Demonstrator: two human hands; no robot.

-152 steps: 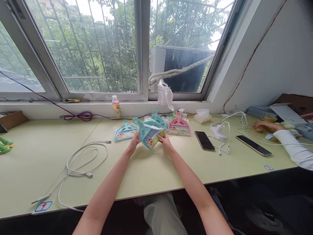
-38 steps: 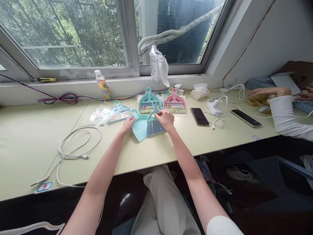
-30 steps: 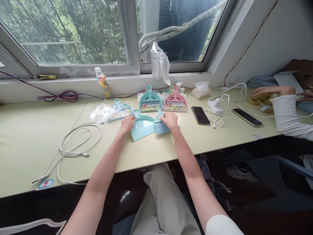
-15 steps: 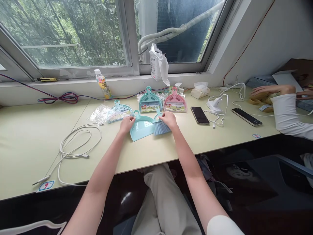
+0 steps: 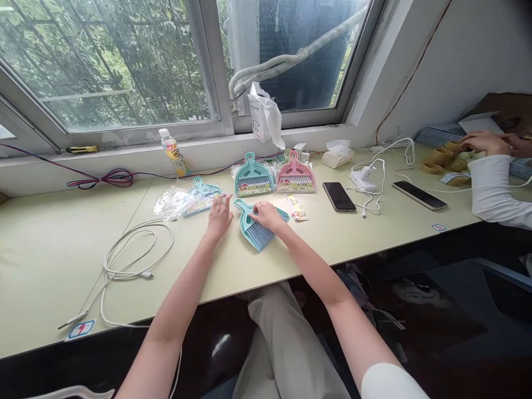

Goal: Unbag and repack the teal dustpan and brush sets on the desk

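Note:
A small teal dustpan (image 5: 284, 214) lies tilted on the table in front of me. Its matching brush (image 5: 261, 235) rests on top, the blue bristles pointing toward my side. The thumb and fingers of my right hand (image 5: 269, 215) are closed on the brush near its head and cover part of it. To the left, my left hand (image 5: 219, 218) is held with fingers apart and nothing in them, beside a teal dustpan set (image 5: 203, 194) in clear wrapping. A printed card (image 5: 296, 208) lies right of the dustpan.
Wrapped teal (image 5: 254, 176) and pink (image 5: 296, 176) dustpan sets stand behind. Crumpled plastic (image 5: 172, 203), a coiled white cable (image 5: 124, 257) and a bottle (image 5: 173, 152) are left. Phones (image 5: 339, 197), a charger (image 5: 363, 180) and a co-worker's hand (image 5: 488, 142) are right.
The brush has gone from beside the dustpan onto it, and the dustpan has turned. My left hand has let go of the dustpan. The printed card has come into view.

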